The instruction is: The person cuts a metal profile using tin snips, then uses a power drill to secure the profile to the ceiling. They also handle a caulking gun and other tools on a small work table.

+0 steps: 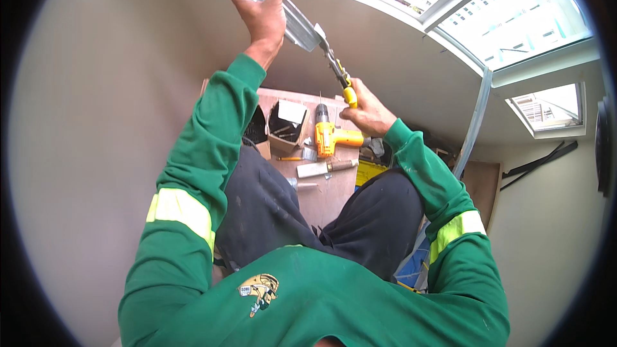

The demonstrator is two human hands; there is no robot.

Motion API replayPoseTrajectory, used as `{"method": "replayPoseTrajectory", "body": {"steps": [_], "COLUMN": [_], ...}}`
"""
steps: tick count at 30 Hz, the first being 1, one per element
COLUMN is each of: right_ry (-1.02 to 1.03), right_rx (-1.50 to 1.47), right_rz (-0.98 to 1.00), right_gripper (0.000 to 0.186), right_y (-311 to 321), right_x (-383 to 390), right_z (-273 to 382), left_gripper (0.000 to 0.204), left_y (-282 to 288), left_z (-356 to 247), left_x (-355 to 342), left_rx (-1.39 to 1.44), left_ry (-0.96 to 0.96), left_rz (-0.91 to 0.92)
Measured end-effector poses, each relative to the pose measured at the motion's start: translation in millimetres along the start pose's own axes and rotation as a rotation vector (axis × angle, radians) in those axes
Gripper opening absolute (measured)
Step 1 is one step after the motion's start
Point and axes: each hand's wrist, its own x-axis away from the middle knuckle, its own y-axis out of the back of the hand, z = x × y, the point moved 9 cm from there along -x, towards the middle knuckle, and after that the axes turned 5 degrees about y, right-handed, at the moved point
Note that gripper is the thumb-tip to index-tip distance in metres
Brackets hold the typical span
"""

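My left hand is closed round a long silver metal channel, raised up and out at the upper left. The channel slants down to the right, and its far end runs out of the picture. Tin snips with yellow handles are in my right hand, their jaws at the near end of the channel. Whether the blades bite into the metal cannot be made out. A white piece shows beside the jaws.
Below my hands, a wooden board bears a yellow cordless drill, an open box of dark screws, a pencil and a wooden-handled tool. A bent metal strip rises at right beneath the window. Wall stands close at left.
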Motion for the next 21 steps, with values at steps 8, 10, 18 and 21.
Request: {"method": "replayPoseTrajectory", "body": {"steps": [8,10,18,21], "right_ry": [-0.027,-0.017,-0.068,-0.190], "right_rx": [0.146,0.160,-0.348,-0.667], "right_rz": [0.010,-0.043,0.131,0.430], "right_gripper": [0.038,0.034,0.028,0.036], "right_y": [1.2,3.5,-14.6,-40.6], "right_x": [6.5,7.4,12.9,37.4], "right_z": [8.8,13.4,7.2,2.7], "left_gripper": [0.073,0.066,0.063,0.059], "left_y": [6.0,7.7,16.7,19.5], "left_z": [16.9,14.3,35.1,42.5], "left_x": [-0.4,0.2,-4.6,-7.9], "left_rx": [-0.121,-0.127,-0.090,-0.055], "left_ry": [0.051,-0.034,0.113,0.243], "left_rz": [0.004,-0.037,-0.047,0.057]}}
